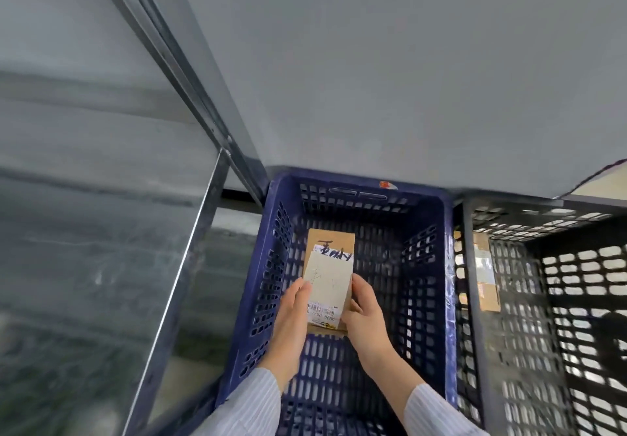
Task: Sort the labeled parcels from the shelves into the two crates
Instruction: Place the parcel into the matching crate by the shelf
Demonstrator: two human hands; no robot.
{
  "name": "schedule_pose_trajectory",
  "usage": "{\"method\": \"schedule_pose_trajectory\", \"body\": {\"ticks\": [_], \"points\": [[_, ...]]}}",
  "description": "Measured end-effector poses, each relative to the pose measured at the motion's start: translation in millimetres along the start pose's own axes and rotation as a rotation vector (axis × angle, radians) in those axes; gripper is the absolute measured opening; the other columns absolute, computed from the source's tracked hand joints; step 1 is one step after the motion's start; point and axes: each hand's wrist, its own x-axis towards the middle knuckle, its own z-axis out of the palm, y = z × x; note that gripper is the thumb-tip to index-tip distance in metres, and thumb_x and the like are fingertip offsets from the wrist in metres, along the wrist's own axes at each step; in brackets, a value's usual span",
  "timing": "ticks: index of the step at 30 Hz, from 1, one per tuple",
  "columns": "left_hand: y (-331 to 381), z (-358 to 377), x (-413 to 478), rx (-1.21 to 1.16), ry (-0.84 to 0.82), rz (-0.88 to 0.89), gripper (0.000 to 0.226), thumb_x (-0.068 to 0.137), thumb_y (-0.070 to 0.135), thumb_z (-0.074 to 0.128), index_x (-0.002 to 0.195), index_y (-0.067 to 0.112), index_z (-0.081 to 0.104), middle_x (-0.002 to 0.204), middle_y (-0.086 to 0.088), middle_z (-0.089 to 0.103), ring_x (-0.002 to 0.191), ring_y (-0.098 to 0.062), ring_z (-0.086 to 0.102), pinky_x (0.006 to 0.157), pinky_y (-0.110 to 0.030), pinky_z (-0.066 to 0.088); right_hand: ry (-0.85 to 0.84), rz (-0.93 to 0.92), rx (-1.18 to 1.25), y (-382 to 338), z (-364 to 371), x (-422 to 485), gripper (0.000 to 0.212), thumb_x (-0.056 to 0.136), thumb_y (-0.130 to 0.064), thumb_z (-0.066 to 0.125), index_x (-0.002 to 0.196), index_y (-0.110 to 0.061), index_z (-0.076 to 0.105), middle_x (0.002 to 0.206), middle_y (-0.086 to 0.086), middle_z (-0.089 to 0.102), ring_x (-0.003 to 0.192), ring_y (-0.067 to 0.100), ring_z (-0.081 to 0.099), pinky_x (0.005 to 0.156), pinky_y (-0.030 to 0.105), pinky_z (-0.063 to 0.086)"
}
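A small white parcel [328, 283] with a barcode label is held between both hands inside the blue crate [428, 266]. My left hand [292, 313] grips its left side; my right hand [365, 313] grips its right side. Under it lies a brown cardboard parcel [330, 237] with a handwritten white label, resting in the blue crate. The black crate [543, 300] stands to the right, touching the blue one, with a brown taped parcel [486, 273] inside against its left wall.
A grey metal shelf frame [190, 232] runs diagonally on the left, with a glassy panel beside it. A grey shelf underside fills the top of the view above both crates.
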Motion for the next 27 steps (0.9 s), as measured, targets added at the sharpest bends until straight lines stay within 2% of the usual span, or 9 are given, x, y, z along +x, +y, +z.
{"method": "schedule_pose_trajectory", "body": {"ticks": [3,6,8,11,16,19,23,25,27], "points": [[-13,5,35,0.128,0.009,0.045,0.041,0.093,0.060,0.030,0.132,0.048,0.033,0.140,0.004,0.042,0.125,-0.019,0.042,0.105,-0.051,0.034,0.025,0.006,0.011,27,4,32,0.060,0.088,0.017,0.044,0.130,-0.027,0.046,0.120,-0.007,0.059,0.107,0.010,0.057,0.073,0.028,0.058],[-24,9,68,0.156,0.013,0.033,0.055,0.092,0.062,0.030,0.143,0.043,0.022,0.142,0.002,0.040,0.124,-0.021,0.044,0.103,-0.047,0.038,0.036,0.008,0.027,51,8,64,0.062,0.087,0.017,0.045,0.132,-0.025,0.046,0.121,-0.006,0.060,0.111,0.014,0.058,0.077,0.031,0.059],[-29,8,85,0.137,0.034,0.039,0.067,0.085,0.068,0.034,0.145,0.042,0.019,0.144,0.002,0.038,0.125,-0.019,0.043,0.103,-0.045,0.039,0.025,0.008,0.053,60,14,82,0.061,0.087,0.019,0.045,0.131,-0.023,0.046,0.115,-0.010,0.061,0.106,0.010,0.059,0.073,0.028,0.059],[-33,5,110,0.082,0.075,0.083,0.058,0.097,0.047,0.040,0.148,0.033,0.018,0.147,0.001,0.036,0.127,-0.016,0.043,0.100,-0.031,0.038,0.006,0.006,0.068,70,19,111,0.064,0.087,0.021,0.043,0.134,-0.023,0.044,0.119,-0.006,0.059,0.109,0.013,0.058,0.072,0.029,0.059],[-39,5,143,0.084,0.120,0.136,0.056,0.098,0.025,0.045,0.149,0.030,0.020,0.143,0.001,0.040,0.118,-0.012,0.046,0.083,-0.020,0.037,0.017,-0.015,0.035,85,23,150,0.067,0.086,0.019,0.044,0.137,-0.024,0.043,0.127,-0.001,0.058,0.114,0.017,0.057,0.086,0.043,0.056],[-44,8,158,0.088,0.140,0.171,0.060,0.097,0.022,0.046,0.149,0.032,0.017,0.145,0.000,0.037,0.116,-0.010,0.042,0.088,-0.022,0.036,0.007,-0.043,0.037,86,24,165,0.066,0.086,0.020,0.043,0.138,-0.020,0.042,0.120,-0.005,0.058,0.109,0.012,0.057,0.079,0.027,0.057],[-41,9,169,0.094,0.206,0.218,0.057,0.098,0.017,0.045,0.149,0.025,0.022,0.145,0.000,0.039,0.123,-0.012,0.042,0.092,-0.022,0.034,-0.016,-0.075,0.039,82,31,178,0.067,0.086,0.021,0.043,0.142,-0.016,0.039,0.130,0.001,0.053,0.120,0.015,0.050,0.075,0.015,0.055],[-39,8,171,0.108,0.246,0.237,0.053,0.098,0.017,0.045,0.148,0.021,0.026,0.142,-0.003,0.043,0.118,-0.014,0.045,0.089,-0.022,0.035,-0.018,-0.096,0.041,79,36,183,0.066,0.087,0.020,0.044,0.143,-0.016,0.038,0.133,0.002,0.052,0.120,0.013,0.048,0.079,0.016,0.054],[-37,8,171,0.079,0.265,0.215,0.051,0.099,0.019,0.044,0.148,0.019,0.027,0.142,-0.006,0.044,0.120,-0.016,0.046,0.089,-0.023,0.036,-0.018,-0.104,0.037,79,38,185,0.066,0.089,0.017,0.045,0.144,-0.018,0.036,0.136,0.002,0.050,0.121,0.012,0.047,0.090,0.024,0.052]]}}
